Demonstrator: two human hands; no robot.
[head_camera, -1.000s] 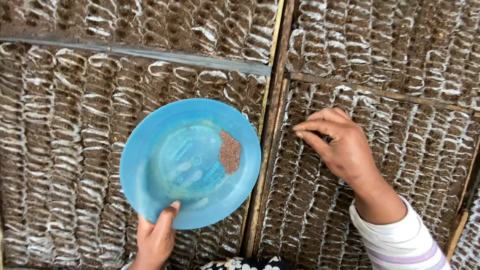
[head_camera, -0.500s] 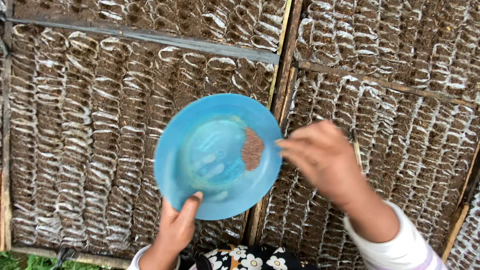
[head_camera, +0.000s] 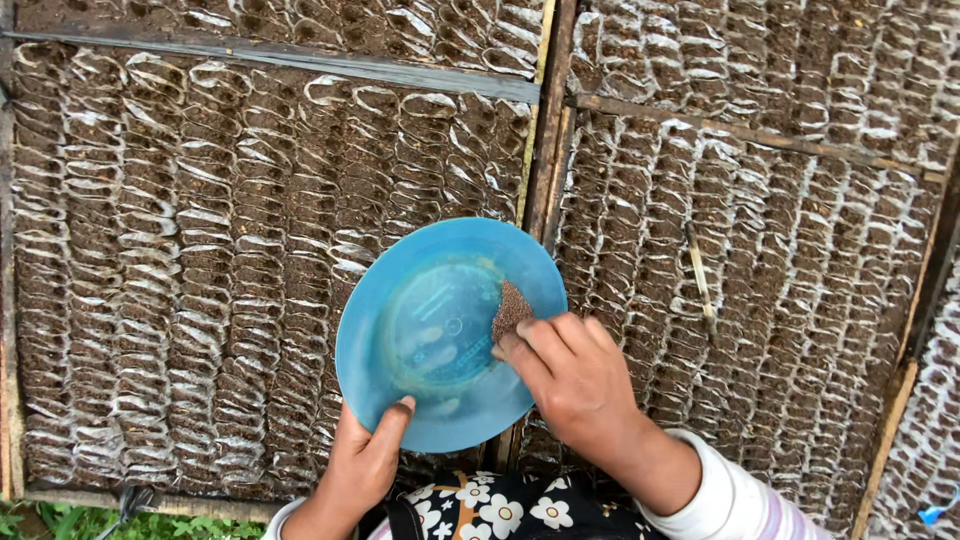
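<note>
An outdoor plant nursery — beds of small soil-filled plastic sleeves (head_camera: 230, 260) packed in rows, framed by wooden slats (head_camera: 545, 120), grass (head_camera: 60, 522) at the edge

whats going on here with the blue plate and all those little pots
A person holds a blue plate by its near rim with the left hand, thumb over the edge. The right hand reaches onto the plate, fingertips at a small pile of reddish-brown seeds near its right side. Below the plate lie wood-framed beds packed with rows of small soil-filled sleeves. Whether any seeds are pinched between the fingers cannot be told.
</note>
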